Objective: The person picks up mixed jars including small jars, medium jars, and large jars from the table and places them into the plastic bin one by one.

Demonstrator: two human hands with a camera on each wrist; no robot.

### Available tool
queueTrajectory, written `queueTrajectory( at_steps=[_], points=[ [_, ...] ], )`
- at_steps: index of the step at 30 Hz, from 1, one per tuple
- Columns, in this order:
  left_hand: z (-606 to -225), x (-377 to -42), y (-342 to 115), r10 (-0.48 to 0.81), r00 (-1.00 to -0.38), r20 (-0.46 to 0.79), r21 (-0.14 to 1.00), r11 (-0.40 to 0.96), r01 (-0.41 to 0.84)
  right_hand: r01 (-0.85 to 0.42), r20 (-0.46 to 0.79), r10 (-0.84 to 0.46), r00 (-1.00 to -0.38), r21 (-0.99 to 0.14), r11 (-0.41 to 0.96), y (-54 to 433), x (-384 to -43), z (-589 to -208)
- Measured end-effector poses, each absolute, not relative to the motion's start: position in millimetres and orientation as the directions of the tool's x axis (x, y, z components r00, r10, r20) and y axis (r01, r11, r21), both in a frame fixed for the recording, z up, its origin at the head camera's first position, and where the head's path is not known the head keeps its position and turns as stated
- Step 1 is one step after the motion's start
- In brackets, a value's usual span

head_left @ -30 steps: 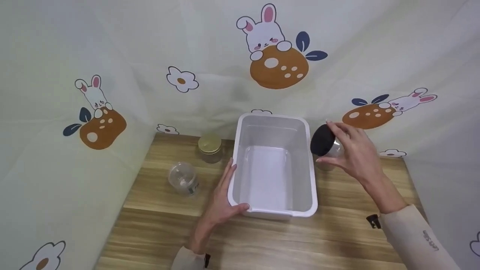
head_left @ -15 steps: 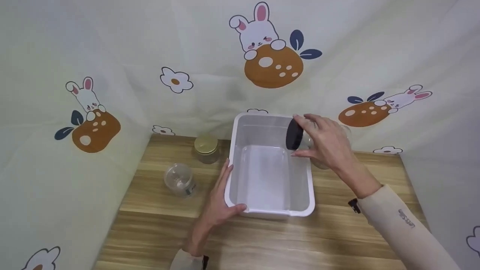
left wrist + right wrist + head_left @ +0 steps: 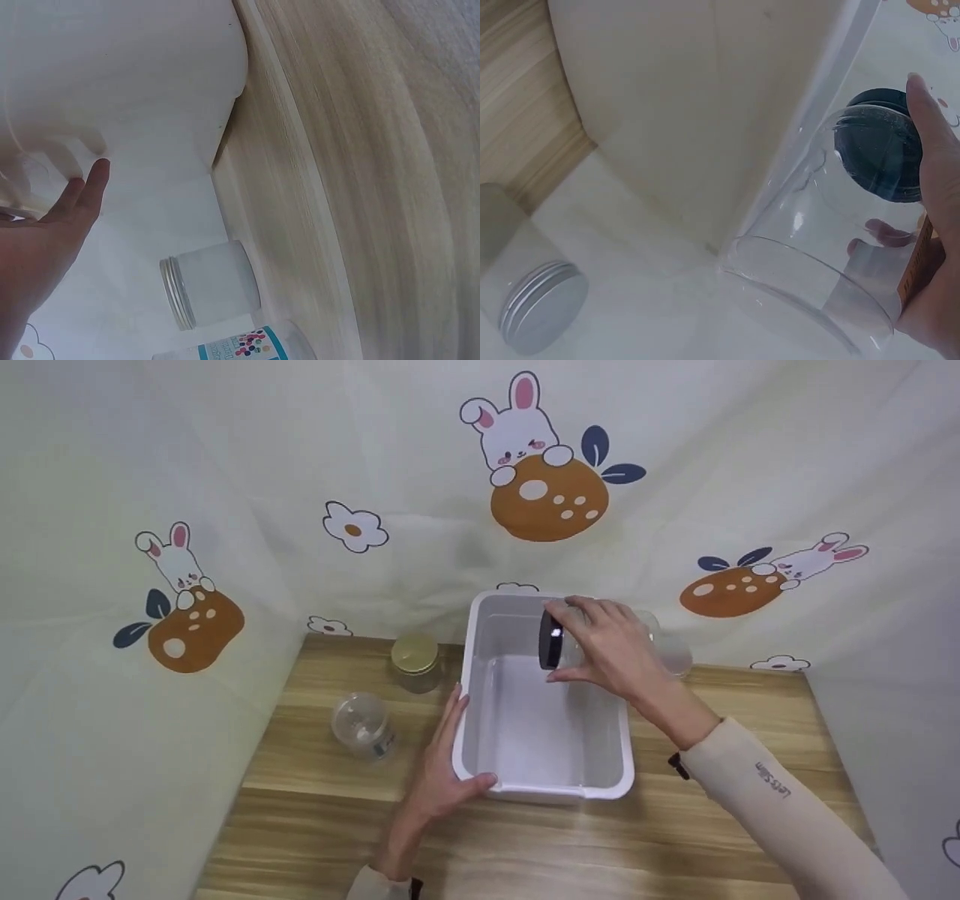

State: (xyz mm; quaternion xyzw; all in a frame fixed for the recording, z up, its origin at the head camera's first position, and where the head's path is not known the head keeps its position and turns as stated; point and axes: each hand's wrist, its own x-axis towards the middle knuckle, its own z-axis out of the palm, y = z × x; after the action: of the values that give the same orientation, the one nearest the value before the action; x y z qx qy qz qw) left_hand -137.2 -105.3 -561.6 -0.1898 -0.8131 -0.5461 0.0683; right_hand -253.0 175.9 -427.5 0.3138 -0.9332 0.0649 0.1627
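Observation:
My right hand (image 3: 611, 649) grips a clear jar with a black lid (image 3: 553, 639), tilted on its side across the right rim of a white plastic bin (image 3: 626, 750), lid end over the bin. The right wrist view shows the jar's clear body (image 3: 802, 225) and part of an orange label at the palm. My left hand (image 3: 442, 776) rests at the bin's near left corner, thumb over the front rim. Its straight fingers (image 3: 91, 191) touch the bin's outer left wall.
Left of the bin stand a jar with a gold-looking lid (image 3: 415, 654) and a clear jar with a label (image 3: 364, 724). A jar with a metal lid (image 3: 544, 307) stands right of the bin. Patterned cloth (image 3: 420, 577) hangs around the wooden tabletop (image 3: 315, 825).
My right hand has carried the black-lidded jar leftward, from beside the bin to over its right part. The jar now lies more level. My left hand stays at the bin's corner.

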Motion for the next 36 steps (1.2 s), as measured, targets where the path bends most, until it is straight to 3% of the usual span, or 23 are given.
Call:
queueTrajectory(
  at_steps=[10,28,36],
  points=[
    [-560.4,-138.2,-106.4,0.224,-0.902,0.369,0.854,0.302,0.425,-0.644,0.332,-0.615,-0.715,0.032,0.765,144.1,-269.6,-421.9],
    [-560.1,-139.6,-105.5,0.221,-0.913,0.344,0.865,0.303,0.399,-0.632,0.21,-0.614,-0.761,-0.026,0.775,115.2,-300.6,-415.4],
    [-562.7,-137.7,-103.4,0.218,-0.914,0.343,0.869,0.296,0.397,-0.583,0.106,-0.574,-0.812,-0.09,0.807,97.9,-309.2,-422.7]
  ],
)
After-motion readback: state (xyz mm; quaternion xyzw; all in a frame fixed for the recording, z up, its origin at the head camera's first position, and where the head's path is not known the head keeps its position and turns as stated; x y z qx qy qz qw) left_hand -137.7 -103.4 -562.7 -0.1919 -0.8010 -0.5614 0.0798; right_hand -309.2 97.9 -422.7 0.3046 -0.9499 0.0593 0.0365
